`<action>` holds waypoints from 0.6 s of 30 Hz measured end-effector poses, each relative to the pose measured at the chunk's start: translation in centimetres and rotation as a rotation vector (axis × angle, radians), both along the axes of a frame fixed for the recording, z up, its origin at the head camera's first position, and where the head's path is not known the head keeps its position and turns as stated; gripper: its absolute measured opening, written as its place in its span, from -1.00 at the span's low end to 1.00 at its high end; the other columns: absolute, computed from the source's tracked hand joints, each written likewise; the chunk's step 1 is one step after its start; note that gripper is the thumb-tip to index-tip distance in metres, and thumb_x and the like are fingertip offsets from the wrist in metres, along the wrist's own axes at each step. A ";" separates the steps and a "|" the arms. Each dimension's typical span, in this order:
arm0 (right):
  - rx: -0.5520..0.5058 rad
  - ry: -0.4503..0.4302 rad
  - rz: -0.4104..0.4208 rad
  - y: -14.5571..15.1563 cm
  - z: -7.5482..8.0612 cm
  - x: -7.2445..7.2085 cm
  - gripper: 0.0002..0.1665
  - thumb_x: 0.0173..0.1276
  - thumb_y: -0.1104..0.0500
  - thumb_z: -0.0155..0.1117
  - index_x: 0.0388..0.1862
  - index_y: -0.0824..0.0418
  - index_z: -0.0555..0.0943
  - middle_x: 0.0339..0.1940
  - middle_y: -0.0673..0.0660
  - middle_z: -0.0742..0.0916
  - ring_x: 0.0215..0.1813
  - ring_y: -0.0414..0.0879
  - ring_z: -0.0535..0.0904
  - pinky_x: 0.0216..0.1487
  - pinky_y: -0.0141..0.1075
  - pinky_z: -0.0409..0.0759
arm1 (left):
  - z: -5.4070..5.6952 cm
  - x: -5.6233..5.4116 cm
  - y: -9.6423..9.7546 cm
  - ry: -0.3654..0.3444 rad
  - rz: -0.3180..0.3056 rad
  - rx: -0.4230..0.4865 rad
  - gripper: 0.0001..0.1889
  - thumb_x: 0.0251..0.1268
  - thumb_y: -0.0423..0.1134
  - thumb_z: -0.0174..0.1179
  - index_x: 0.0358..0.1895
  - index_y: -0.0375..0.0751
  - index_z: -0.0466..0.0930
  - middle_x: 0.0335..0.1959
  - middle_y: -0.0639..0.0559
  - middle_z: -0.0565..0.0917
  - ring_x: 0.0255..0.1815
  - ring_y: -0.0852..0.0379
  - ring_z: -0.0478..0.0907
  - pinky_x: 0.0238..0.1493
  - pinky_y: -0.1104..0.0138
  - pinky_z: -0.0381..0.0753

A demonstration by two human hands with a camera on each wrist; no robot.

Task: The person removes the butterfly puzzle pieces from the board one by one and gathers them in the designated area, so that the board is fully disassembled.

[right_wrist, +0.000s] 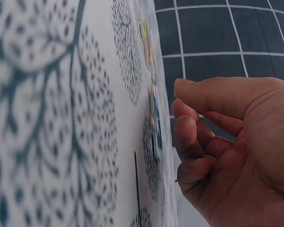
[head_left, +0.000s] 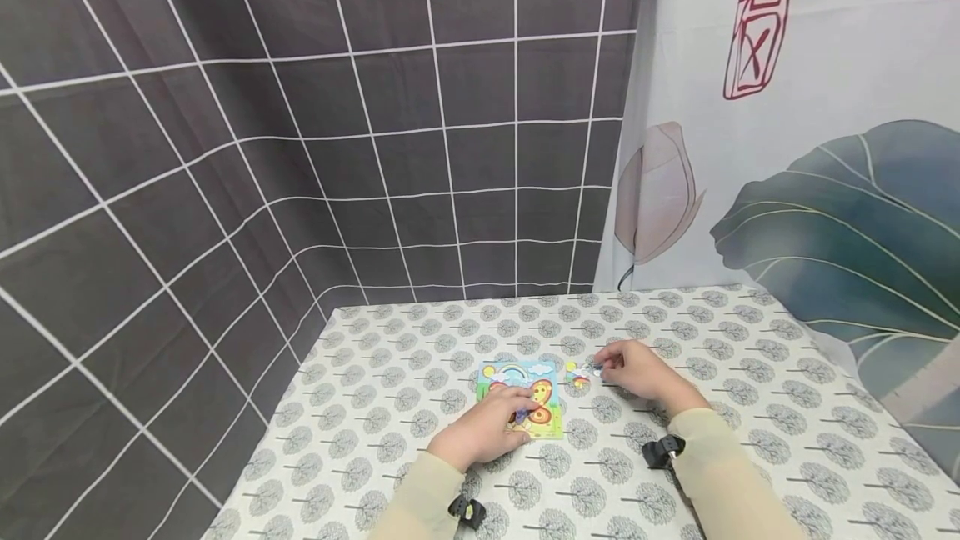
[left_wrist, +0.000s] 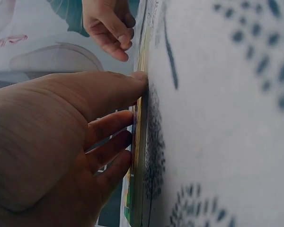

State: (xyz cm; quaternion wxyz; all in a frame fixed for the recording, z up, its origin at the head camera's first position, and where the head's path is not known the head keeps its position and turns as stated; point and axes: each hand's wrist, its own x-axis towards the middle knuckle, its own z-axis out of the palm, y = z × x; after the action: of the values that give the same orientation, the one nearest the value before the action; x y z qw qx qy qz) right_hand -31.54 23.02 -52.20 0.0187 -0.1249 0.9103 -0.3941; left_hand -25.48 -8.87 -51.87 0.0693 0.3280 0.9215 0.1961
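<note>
A thin, bright puzzle board lies flat on the table, showing a rainbow, a sun and an orange-and-yellow butterfly. My left hand rests over its left and lower part, hiding some of the picture. In the left wrist view, the thumb of the left hand lies at the board's edge and the fingertips touch its top. To the right of the board lie small colourful puzzle pieces. Over them hovers my right hand, fingers loosely bent. In the right wrist view, no piece shows between its fingertips, and flat pieces lie on the cloth beside them.
A white cloth printed with grey trees covers the table. Behind and to the left hangs a dark curtain with a white grid. A white curtain with lotus leaves and red script hangs at the right.
</note>
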 end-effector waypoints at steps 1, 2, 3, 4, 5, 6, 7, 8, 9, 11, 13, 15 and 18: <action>-0.003 -0.006 0.002 -0.2 0.0 0.0 -0.78 0.28 0.36 0.43 -0.08 0.26 0.77 -0.33 0.01 0.68 -0.26 -0.09 0.55 -0.21 -0.26 0.60 | 0.0 0.0 0.0 0.004 -0.001 -0.003 -0.47 0.43 -0.12 0.37 0.43 0.04 0.56 0.55 0.09 0.40 0.58 -0.03 0.28 0.59 0.07 0.29; -0.006 -0.011 0.005 -0.4 0.1 0.0 -0.77 0.28 0.36 0.43 -0.08 0.26 0.77 -0.33 0.02 0.68 -0.26 -0.08 0.55 -0.20 -0.25 0.60 | 0.0 0.0 0.0 0.006 -0.002 -0.005 -0.46 0.43 -0.12 0.37 0.44 0.04 0.55 0.55 0.09 0.40 0.58 -0.02 0.28 0.59 0.07 0.29; -0.008 -0.015 0.009 -0.5 0.1 -0.1 -0.77 0.28 0.36 0.43 -0.08 0.26 0.77 -0.32 0.02 0.68 -0.26 -0.08 0.55 -0.19 -0.25 0.60 | 0.1 0.0 0.0 0.007 -0.002 -0.007 -0.46 0.43 -0.11 0.36 0.44 0.04 0.55 0.55 0.10 0.40 0.57 0.00 0.28 0.58 0.08 0.30; -0.010 -0.018 0.013 -0.7 0.2 -0.1 -0.77 0.28 0.36 0.43 -0.08 0.26 0.76 -0.32 0.02 0.68 -0.25 -0.09 0.55 -0.18 -0.25 0.60 | 0.1 0.1 0.0 0.008 -0.002 -0.009 -0.46 0.44 -0.11 0.36 0.45 0.04 0.54 0.55 0.10 0.40 0.57 0.01 0.29 0.58 0.09 0.31; -0.012 -0.022 0.018 -0.9 0.1 -0.2 -0.77 0.29 0.36 0.43 -0.07 0.26 0.76 -0.33 0.02 0.67 -0.26 -0.09 0.55 -0.19 -0.26 0.60 | 0.2 0.1 0.0 0.008 -0.003 -0.008 -0.46 0.44 -0.11 0.36 0.45 0.05 0.54 0.55 0.10 0.41 0.56 0.02 0.30 0.57 0.10 0.32; -0.010 -0.024 0.023 -1.0 0.2 -0.3 -0.78 0.29 0.36 0.42 -0.07 0.26 0.76 -0.33 0.02 0.67 -0.26 -0.09 0.54 -0.21 -0.26 0.60 | 0.2 0.1 0.0 0.008 -0.003 -0.008 -0.46 0.44 -0.10 0.36 0.44 0.05 0.54 0.54 0.11 0.42 0.56 0.02 0.30 0.57 0.09 0.33; -0.009 -0.025 0.030 -1.2 0.2 -0.3 -0.77 0.29 0.36 0.42 -0.07 0.27 0.76 -0.34 0.02 0.67 -0.27 -0.09 0.54 -0.23 -0.26 0.60 | 0.2 0.1 0.0 0.008 -0.001 -0.007 -0.47 0.44 -0.10 0.36 0.44 0.06 0.55 0.53 0.11 0.43 0.55 0.03 0.31 0.56 0.10 0.34; -0.009 -0.023 0.040 -1.4 0.3 -0.4 -0.78 0.29 0.36 0.42 -0.08 0.27 0.76 -0.35 0.02 0.67 -0.29 -0.09 0.54 -0.25 -0.28 0.59 | 0.2 0.0 0.1 0.011 0.001 -0.006 -0.47 0.43 -0.10 0.37 0.43 0.07 0.56 0.51 0.12 0.44 0.54 0.03 0.32 0.56 0.10 0.35; -0.008 -0.021 0.049 -1.6 0.3 -0.4 -0.78 0.29 0.36 0.42 -0.08 0.27 0.75 -0.36 0.02 0.67 -0.30 -0.09 0.53 -0.28 -0.30 0.59 | 0.2 0.0 0.1 0.016 0.003 -0.005 -0.47 0.42 -0.11 0.37 0.43 0.07 0.57 0.50 0.12 0.46 0.53 0.03 0.33 0.55 0.10 0.36; -0.006 -0.015 0.068 -2.0 0.3 -0.6 -0.77 0.28 0.37 0.43 -0.08 0.28 0.75 -0.37 0.02 0.66 -0.31 -0.09 0.53 -0.30 -0.31 0.59 | 0.0 0.0 0.1 0.027 0.002 -0.004 -0.48 0.41 -0.11 0.39 0.41 0.07 0.58 0.47 0.11 0.48 0.51 0.03 0.36 0.54 0.11 0.37; -0.008 -0.022 0.074 -2.4 0.3 -0.8 -0.78 0.27 0.36 0.45 -0.09 0.26 0.75 -0.38 0.01 0.67 -0.31 -0.10 0.54 -0.28 -0.31 0.59 | -0.1 -0.1 0.1 0.040 0.002 -0.006 -0.48 0.39 -0.11 0.40 0.40 0.07 0.59 0.46 0.11 0.50 0.49 0.04 0.38 0.53 0.13 0.38; 0.002 -0.029 0.071 -2.7 0.3 -1.0 -0.78 0.26 0.34 0.47 -0.10 0.23 0.75 -0.37 -0.01 0.67 -0.29 -0.11 0.55 -0.23 -0.31 0.61 | -0.2 -0.1 0.1 0.049 -0.003 -0.002 -0.48 0.38 -0.12 0.41 0.39 0.06 0.60 0.44 0.11 0.51 0.47 0.05 0.39 0.52 0.14 0.40; 0.011 -0.046 0.066 -3.3 0.3 -1.3 -0.78 0.25 0.32 0.49 -0.12 0.20 0.75 -0.38 -0.02 0.67 -0.29 -0.12 0.56 -0.18 -0.29 0.61 | -0.3 -0.1 0.1 0.057 -0.007 0.000 -0.48 0.38 -0.11 0.41 0.39 0.06 0.61 0.44 0.11 0.52 0.46 0.06 0.40 0.52 0.16 0.40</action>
State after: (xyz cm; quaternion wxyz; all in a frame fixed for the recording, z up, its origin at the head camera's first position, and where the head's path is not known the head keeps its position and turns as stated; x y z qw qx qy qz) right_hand -32.80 19.70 -51.93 0.0534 -0.1454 0.9073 -0.3909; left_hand -25.58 -8.80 -52.18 0.0438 0.3368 0.9219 0.1865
